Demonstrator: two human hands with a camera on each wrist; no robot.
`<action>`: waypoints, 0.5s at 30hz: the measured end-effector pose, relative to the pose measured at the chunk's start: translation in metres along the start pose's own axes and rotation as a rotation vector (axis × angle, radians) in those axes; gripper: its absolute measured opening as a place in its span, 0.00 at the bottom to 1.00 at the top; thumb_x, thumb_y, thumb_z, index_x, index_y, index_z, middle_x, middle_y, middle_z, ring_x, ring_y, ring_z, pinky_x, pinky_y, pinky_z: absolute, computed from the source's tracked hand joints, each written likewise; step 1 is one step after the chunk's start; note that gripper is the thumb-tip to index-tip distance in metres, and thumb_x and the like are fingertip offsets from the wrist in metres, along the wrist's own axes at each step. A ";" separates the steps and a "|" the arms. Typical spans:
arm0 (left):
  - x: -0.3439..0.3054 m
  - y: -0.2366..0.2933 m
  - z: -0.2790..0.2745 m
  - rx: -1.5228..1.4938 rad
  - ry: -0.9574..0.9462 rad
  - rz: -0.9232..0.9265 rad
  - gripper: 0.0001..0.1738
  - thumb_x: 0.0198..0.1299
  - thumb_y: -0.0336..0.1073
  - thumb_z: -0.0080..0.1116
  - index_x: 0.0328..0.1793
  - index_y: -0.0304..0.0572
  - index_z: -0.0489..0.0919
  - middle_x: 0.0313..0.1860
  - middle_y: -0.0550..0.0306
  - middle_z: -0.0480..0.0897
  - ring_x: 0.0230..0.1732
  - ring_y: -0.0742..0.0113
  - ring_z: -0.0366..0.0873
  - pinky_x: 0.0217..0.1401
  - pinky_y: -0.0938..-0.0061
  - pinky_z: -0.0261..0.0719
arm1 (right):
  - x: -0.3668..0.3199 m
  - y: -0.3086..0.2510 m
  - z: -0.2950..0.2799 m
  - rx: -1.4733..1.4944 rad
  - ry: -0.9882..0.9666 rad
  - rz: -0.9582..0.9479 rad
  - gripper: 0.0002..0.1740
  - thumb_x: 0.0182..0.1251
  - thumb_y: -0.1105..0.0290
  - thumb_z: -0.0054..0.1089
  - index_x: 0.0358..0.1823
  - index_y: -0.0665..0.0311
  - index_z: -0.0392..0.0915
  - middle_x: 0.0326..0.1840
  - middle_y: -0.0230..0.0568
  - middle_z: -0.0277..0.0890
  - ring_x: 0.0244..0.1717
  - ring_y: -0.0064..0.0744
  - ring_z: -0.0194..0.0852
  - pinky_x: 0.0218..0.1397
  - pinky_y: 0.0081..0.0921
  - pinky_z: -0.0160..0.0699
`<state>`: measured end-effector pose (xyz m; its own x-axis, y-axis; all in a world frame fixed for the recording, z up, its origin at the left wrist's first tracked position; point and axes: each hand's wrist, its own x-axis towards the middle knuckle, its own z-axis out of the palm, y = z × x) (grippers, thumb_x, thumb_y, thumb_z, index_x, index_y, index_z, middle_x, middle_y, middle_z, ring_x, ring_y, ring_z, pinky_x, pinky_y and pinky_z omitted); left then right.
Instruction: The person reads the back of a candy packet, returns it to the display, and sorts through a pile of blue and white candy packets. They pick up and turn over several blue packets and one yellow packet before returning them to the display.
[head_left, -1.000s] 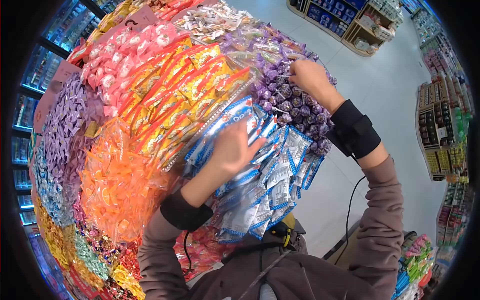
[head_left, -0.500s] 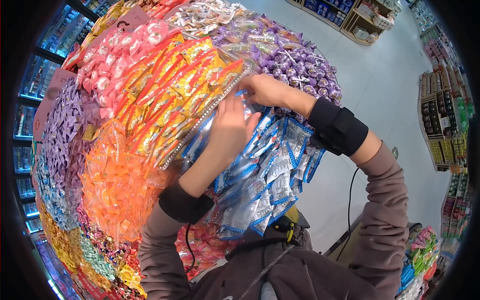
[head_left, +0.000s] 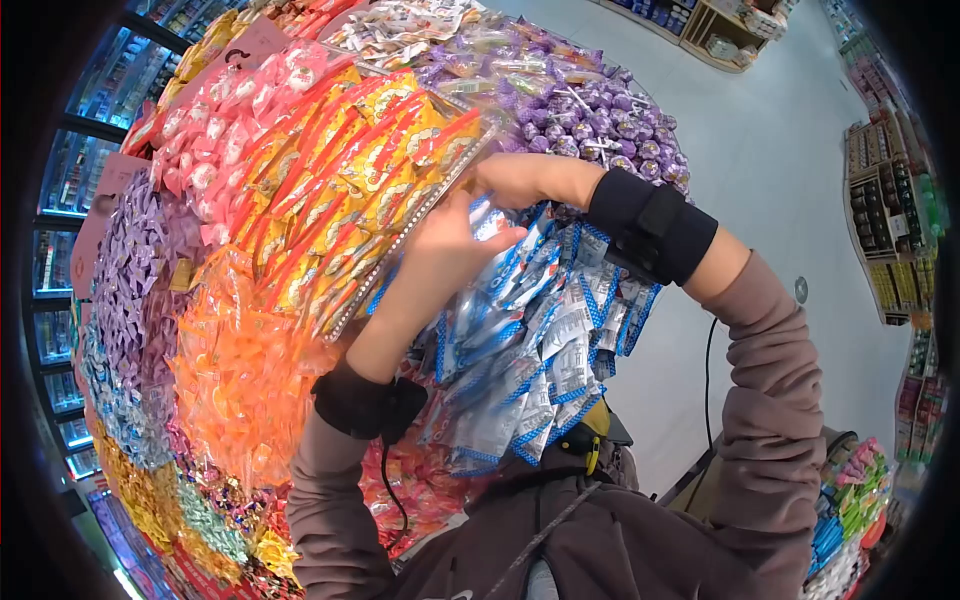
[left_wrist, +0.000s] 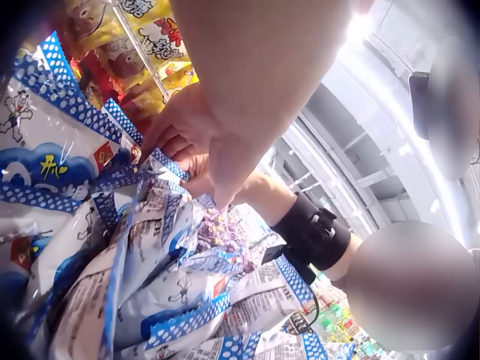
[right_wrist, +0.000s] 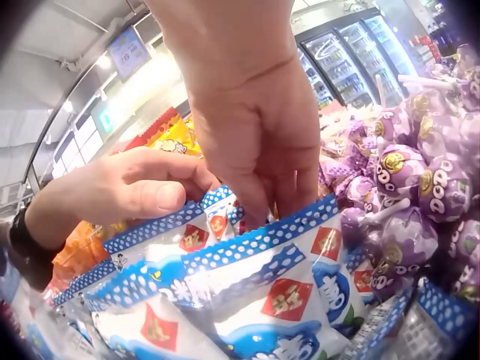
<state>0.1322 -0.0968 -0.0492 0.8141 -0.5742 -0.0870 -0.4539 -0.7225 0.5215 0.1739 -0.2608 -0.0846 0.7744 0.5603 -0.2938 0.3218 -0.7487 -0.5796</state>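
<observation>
Blue-and-white candy bags [head_left: 545,330] with dotted edges stand in overlapping rows. At their upper end, beside the clear divider with a beaded edge, are both hands. The left hand [head_left: 445,240] rests over the bags, thumb held out from the fingers; in the right wrist view the left hand [right_wrist: 124,187] lies along the bag tops. The right hand [head_left: 530,180] reaches down beside it, and in the right wrist view the right hand [right_wrist: 259,135] has its fingertips down among the bag tops [right_wrist: 217,214], partly hidden. Whether they pinch a bag cannot be told.
Yellow-and-red packets [head_left: 370,170] lie beyond the divider [head_left: 415,220]. Purple lollipops [head_left: 610,125] are heaped beside the right forearm, and orange-wrapped candy [head_left: 235,380] lies left of the left arm. Shelves [head_left: 890,220] stand across the floor at right.
The right hand has moved left from the purple lollipops to the upper end of the blue-and-white bags, beside the left hand. The left hand has shifted slightly up and left.
</observation>
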 end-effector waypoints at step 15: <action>-0.013 -0.005 0.022 -0.009 0.190 0.225 0.37 0.45 0.52 0.67 0.47 0.24 0.69 0.23 0.34 0.76 0.25 0.42 0.77 0.27 0.60 0.75 | -0.005 0.025 0.006 0.053 0.467 0.072 0.09 0.47 0.80 0.52 0.29 0.64 0.79 0.31 0.52 0.77 0.35 0.49 0.77 0.37 0.36 0.75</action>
<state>0.1159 -0.0949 -0.0696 0.7469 -0.6365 0.1923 -0.6284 -0.5811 0.5172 0.1750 -0.2799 -0.1020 0.9597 0.2792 0.0318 0.2396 -0.7536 -0.6121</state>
